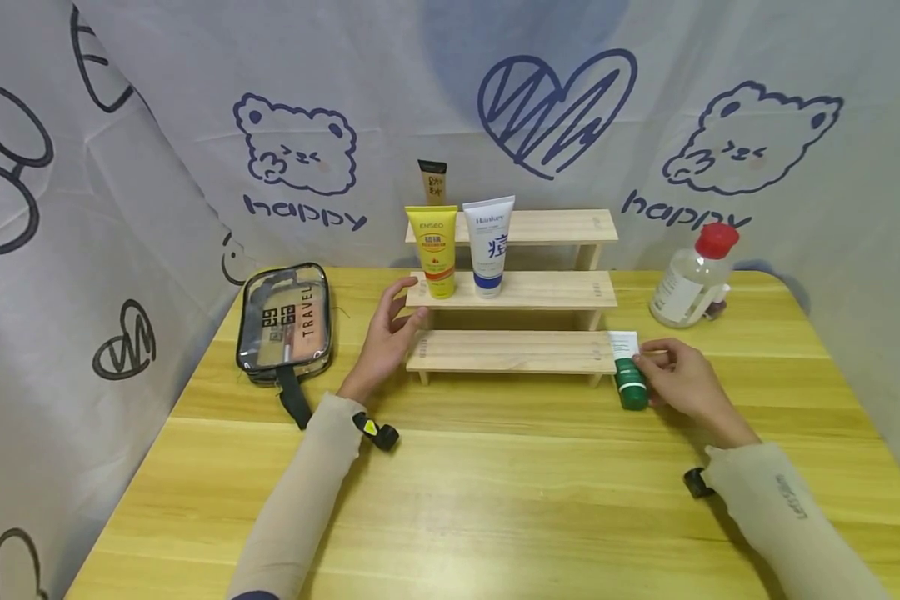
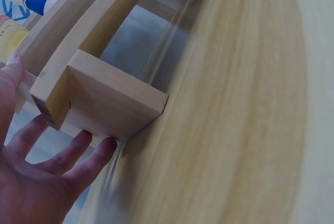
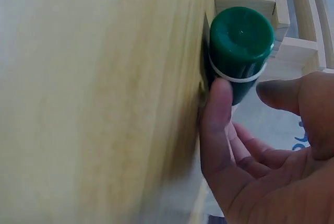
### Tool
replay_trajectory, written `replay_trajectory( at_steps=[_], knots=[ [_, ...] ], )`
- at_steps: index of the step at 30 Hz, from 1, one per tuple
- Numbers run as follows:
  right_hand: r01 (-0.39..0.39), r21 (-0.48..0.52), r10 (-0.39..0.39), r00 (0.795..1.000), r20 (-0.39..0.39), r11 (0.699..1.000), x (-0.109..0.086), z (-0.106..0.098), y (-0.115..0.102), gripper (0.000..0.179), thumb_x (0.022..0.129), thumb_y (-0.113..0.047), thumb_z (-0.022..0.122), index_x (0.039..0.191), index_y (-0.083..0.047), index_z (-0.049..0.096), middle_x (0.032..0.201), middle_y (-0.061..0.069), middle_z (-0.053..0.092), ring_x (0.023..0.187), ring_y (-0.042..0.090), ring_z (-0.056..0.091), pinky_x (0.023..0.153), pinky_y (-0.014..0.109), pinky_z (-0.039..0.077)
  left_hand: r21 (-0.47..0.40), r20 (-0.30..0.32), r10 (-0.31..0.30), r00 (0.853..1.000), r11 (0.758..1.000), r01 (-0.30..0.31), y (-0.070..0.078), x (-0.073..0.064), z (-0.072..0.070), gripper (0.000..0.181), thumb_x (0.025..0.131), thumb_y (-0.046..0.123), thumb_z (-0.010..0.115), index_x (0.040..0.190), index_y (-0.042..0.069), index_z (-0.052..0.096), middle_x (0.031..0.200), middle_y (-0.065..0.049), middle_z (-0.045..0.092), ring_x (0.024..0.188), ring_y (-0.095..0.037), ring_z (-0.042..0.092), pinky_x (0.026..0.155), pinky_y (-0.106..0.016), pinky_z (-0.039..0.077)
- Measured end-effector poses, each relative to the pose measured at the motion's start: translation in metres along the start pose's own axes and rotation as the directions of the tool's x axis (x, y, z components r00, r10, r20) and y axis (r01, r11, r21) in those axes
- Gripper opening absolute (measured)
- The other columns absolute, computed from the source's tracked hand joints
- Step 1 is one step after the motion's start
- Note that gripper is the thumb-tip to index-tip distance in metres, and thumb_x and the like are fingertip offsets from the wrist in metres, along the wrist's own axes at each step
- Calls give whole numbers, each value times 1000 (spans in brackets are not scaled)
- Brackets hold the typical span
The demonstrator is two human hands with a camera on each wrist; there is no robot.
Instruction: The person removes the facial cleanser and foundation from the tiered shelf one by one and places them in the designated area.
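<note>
My left hand (image 1: 393,332) is at the left end of a three-step wooden rack (image 1: 510,357). In the left wrist view its fingers (image 2: 86,166) are spread, with fingertips against the rack's end. On the middle step stand a yellow tube (image 1: 437,246) and a white tube (image 1: 487,250) with a blue cap; a tan tube with a black end (image 1: 434,182) rises behind them. By the rack's right end, my right hand (image 1: 682,379) pinches a green-and-white tube (image 1: 630,375) between thumb and fingers. Its green cap (image 3: 242,33) faces the right wrist camera.
A clear pouch with black trim (image 1: 285,321) lies left of the rack on the wooden table (image 1: 480,500). A clear bottle with a red cap (image 1: 686,283) stands at the back right, a small object beside it. Printed cloth (image 1: 420,100) hangs behind.
</note>
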State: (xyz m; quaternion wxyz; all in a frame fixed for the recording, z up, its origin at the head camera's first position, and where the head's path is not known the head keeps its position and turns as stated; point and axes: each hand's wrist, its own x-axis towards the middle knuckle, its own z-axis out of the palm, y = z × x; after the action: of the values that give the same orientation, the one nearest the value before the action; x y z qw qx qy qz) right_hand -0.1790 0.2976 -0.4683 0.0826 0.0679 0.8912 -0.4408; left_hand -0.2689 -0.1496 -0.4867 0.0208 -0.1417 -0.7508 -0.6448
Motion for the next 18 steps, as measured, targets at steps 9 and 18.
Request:
replay_trajectory(
  at_steps=[9,18],
  knots=[
    [192,-118,-218,934,-282,974,-13,3,-42,49,112,-31,62,149,1,57,122,26,70,98,35,69,69,13,49,-6,5,5,1000,1000,-5,-1,3,-2,55,113,18,63,164,22,42,167,-15,50,140,-44,62,105,-40,55],
    [487,43,-454,839,-299,872,-6,19,-103,30,108,-12,68,136,-2,68,117,14,73,99,6,65,77,9,54,-9,0,2,1000,1000,-2,0,1,0,57,112,15,63,164,19,41,167,-18,49,134,-47,65,102,-38,57]
  ],
)
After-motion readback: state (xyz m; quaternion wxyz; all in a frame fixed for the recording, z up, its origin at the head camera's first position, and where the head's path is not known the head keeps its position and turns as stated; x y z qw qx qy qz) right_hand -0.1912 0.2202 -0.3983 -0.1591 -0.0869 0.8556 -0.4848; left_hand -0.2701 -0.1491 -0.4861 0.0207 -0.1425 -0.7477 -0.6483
